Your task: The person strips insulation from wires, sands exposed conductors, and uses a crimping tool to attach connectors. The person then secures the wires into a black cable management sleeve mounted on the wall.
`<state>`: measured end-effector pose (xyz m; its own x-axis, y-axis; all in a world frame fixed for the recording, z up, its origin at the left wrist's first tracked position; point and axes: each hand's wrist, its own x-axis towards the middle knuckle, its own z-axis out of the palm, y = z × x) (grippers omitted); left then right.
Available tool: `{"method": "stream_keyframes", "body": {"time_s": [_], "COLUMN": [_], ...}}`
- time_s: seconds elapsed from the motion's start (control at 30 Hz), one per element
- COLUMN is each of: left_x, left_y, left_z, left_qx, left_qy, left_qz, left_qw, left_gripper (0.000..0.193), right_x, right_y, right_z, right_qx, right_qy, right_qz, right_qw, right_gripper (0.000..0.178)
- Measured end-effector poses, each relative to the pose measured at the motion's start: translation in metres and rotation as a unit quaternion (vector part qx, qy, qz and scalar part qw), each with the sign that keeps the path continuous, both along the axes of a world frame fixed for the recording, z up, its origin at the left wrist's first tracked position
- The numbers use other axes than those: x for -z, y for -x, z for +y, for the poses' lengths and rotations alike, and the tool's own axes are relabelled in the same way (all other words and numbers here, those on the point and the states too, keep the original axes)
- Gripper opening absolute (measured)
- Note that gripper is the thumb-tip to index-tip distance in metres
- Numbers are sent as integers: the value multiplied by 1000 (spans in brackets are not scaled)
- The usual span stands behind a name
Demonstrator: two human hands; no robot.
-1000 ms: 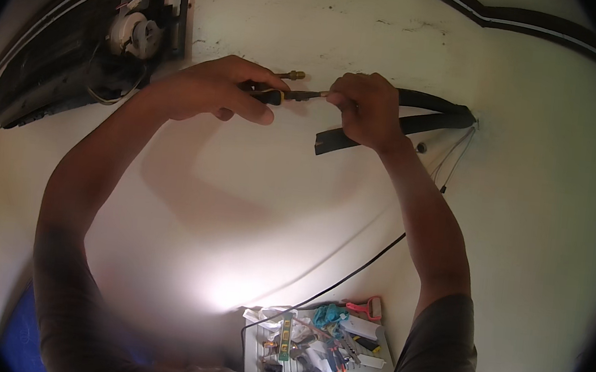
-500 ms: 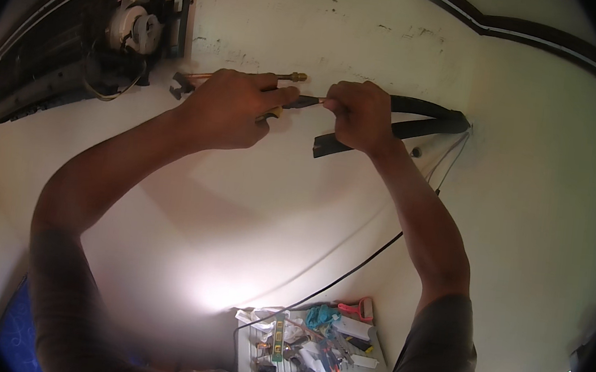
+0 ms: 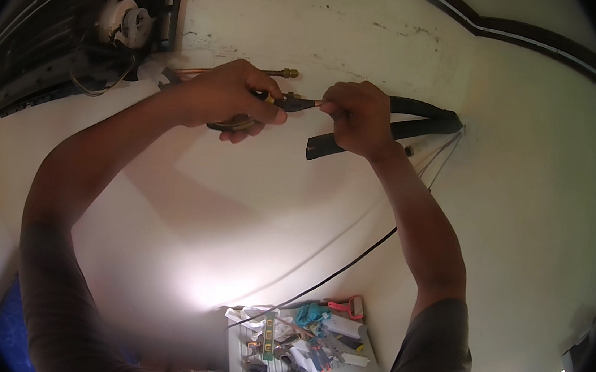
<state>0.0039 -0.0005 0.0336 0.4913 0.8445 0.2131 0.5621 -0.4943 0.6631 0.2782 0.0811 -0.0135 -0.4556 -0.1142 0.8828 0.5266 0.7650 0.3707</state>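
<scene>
Pale wall, upper centre: left hand closed around pliers, right hand pinching thin piece; upper brass-ended pipe unconnected.

Half a second ago I saw the left hand wrapped over the pliers, the back of it turned my way; now it has rolled back and loosened, thumb stretched along them. 1 black-and-yellow handle has come into sight under its palm, and fingertips show below that. The copper pipe, hidden by the left hand 1 second ago, now shows behind its wrist. A 2nd brass fitting seems to have appeared just beyond its knuckles, though it's dim there.
</scene>
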Motion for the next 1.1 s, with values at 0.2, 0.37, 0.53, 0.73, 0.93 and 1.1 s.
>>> {"method": "stream_keyframes", "body": {"time_s": [0.2, 0.37, 0.53, 0.73, 0.93, 1.1], "left_x": [22, 3, 18, 20, 11, 40], "left_y": [2, 8, 4, 5, 14, 10], "left_z": [14, 21, 21, 11, 14, 21], "left_qx": [35, 64, 39, 16, 41, -69], "left_qy": [-537, 143, -336, -411, -143, -632], "left_qz": [217, -110, 123, 136, 29, 290], "left_qw": [814, 982, 933, 901, 988, 716], "left_gripper": [21, 20, 18, 23, 36, 44], "right_x": [7, 5, 3, 5, -1, 4], "right_y": [8, 2, 3, 5, -2, 4], "right_z": [6, 6, 10, 10, 11, 14], "right_qx": [41, 10, 14, 11, -4, 32], "right_qy": [-11, -15, -25, -20, -22, -14], "right_qz": [-6, 1, 7, 7, 11, 11], "right_qw": [999, 1000, 1000, 1000, 1000, 999], "right_gripper": [14, 14, 14, 10, 8, 7]}}
